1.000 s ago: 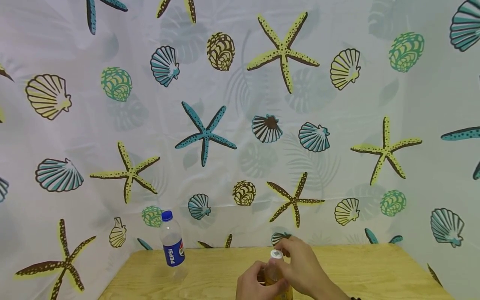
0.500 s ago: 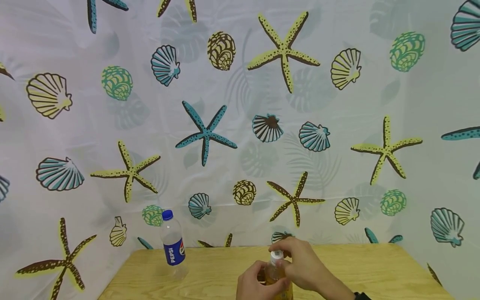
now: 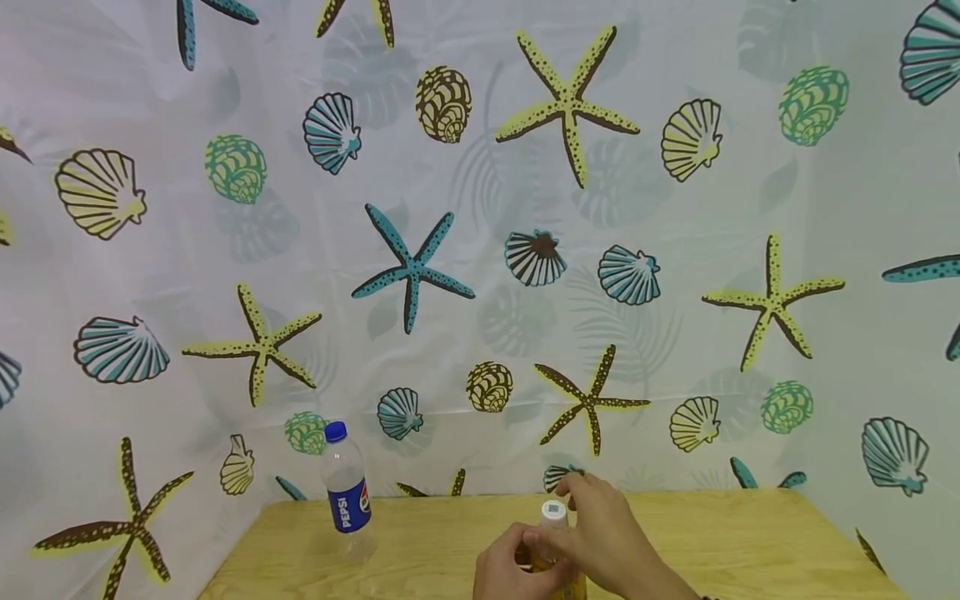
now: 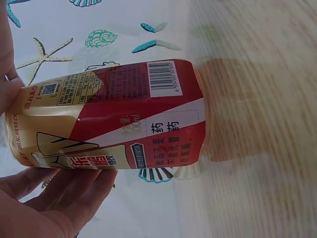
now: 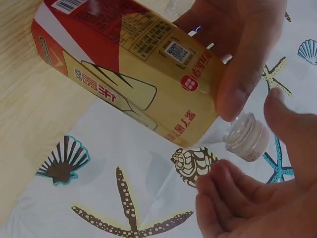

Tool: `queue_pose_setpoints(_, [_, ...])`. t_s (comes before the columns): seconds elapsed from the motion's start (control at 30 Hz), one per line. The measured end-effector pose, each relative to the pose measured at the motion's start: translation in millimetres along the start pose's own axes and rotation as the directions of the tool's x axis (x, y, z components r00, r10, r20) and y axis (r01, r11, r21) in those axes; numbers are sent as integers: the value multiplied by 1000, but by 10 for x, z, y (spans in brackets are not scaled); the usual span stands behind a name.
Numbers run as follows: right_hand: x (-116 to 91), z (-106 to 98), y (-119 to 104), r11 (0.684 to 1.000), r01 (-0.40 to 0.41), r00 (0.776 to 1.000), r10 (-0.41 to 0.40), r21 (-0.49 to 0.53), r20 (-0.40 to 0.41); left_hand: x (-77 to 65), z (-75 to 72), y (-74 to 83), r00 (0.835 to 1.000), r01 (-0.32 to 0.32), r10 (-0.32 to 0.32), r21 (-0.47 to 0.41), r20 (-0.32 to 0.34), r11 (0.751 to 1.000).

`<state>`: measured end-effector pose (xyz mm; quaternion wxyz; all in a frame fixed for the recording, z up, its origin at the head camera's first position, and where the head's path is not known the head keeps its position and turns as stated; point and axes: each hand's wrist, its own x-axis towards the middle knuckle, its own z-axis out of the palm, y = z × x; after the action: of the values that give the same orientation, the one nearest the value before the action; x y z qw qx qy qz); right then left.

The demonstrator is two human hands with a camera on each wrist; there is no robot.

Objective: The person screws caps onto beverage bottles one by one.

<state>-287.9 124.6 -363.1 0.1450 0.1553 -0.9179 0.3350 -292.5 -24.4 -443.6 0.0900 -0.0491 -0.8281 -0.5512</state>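
My left hand (image 3: 506,567) grips a drink bottle (image 4: 109,119) with a red and gold label round its upper part. The bottle stands upright on the wooden table in the left wrist view. Its white cap (image 3: 554,514) sits on the neck. Beside the cap is my right hand (image 5: 267,198), with thumb and fingers bent on either side and a gap to the cap in the right wrist view; it holds nothing. Part of the bottle's body is hidden behind both hands in the head view.
A Pepsi bottle (image 3: 348,504) with a blue cap, seemingly drained of drink, stands on the table (image 3: 420,533) to the left. Behind the table hangs a white cloth (image 3: 450,342) printed with starfish and shells.
My right hand's fingers have gone from bent over the cap to spread apart from it, leaving the cap in plain view. My left hand keeps its grip on the bottle.
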Motion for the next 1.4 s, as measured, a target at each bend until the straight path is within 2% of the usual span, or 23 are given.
queue_pose_setpoints(0.17, [-34, -77, 50, 986, 42, 992, -60, 160, 113, -2, 8, 4, 1000, -11, 11, 4, -7, 1000])
queue_pose_setpoints(0.27, [-38, -127, 49, 975, 54, 986, -87, 217, 142, 2, 20, 11, 1000, -9, 9, 13, -15, 1000])
queue_pose_setpoints(0.33, [-36, -130, 27, 977, 57, 989, -83, 207, 122, 5, 25, 17, 1000, -3, 4, 15, -21, 1000])
queue_pose_setpoints(0.47, [-24, -90, -16, 992, 52, 997, -58, 115, 48, 6, 20, 20, 1000, 10, -10, 15, -21, 1000])
queue_pose_setpoints(0.6, [-13, -50, -21, 998, -13, 1000, 11, 62, 19, 0, 13, 11, 1000, 19, -19, 7, -8, 1000])
queue_pose_setpoints(0.73, [-34, -35, -1, 992, -57, 998, 54, 109, 28, -3, 10, -4, 1000, 16, -16, 10, 1, 1000])
queue_pose_setpoints(0.93, [-50, -91, 23, 970, 14, 994, -39, 243, 99, 14, 20, -3, 1000, 0, 1, 23, -25, 1000])
queue_pose_setpoints(1.07, [-48, -108, 14, 962, -3, 989, -37, 271, 141, 16, 17, -5, 1000, -7, 7, 25, -30, 1000])
queue_pose_setpoints(1.17, [-58, -85, 10, 969, -17, 993, -13, 247, 117, 12, 14, -7, 1000, -2, 2, 27, -24, 1000])
queue_pose_setpoints(1.4, [-63, -11, -25, 984, -32, 999, 36, 176, -17, 8, 1, 13, 1000, 4, -3, 36, -22, 999])
